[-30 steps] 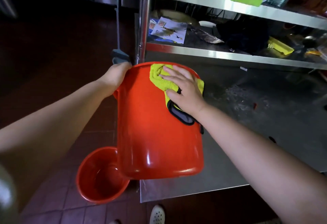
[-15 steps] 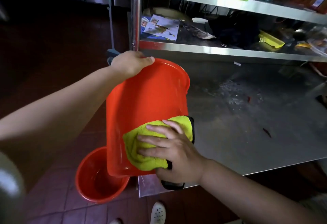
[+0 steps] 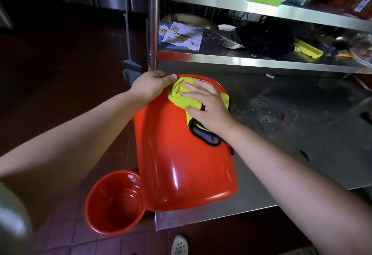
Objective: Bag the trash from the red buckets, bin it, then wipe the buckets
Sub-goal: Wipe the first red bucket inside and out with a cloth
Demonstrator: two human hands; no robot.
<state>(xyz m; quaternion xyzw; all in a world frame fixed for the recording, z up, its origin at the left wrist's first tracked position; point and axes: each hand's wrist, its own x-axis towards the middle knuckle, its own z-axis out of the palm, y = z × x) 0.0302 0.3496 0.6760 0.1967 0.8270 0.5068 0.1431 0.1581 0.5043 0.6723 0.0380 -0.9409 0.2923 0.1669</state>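
Note:
A red bucket point(image 3: 181, 164) lies tipped on its side over the corner of the steel table point(image 3: 302, 144), its base toward me. My left hand point(image 3: 151, 87) grips its far rim. My right hand point(image 3: 207, 105) presses a yellow-green cloth point(image 3: 181, 97) with a black edge flat against the bucket's outer wall near that rim, fingers spread. A second red bucket point(image 3: 114, 202) stands upright on the tiled floor below, its inside showing nothing in it.
A steel shelf rack point(image 3: 241, 59) rises behind the table with papers, a dark cloth, yellow and green trays. The rack's upright post point(image 3: 153, 23) stands just beyond my left hand. A broom handle point(image 3: 127, 33) leans at left. A white shoe point(image 3: 179, 244) shows below.
My right hand has slid the cloth from the bucket's near end up to its far rim. My left hand keeps hold of the rim, and the bucket has tilted back a little.

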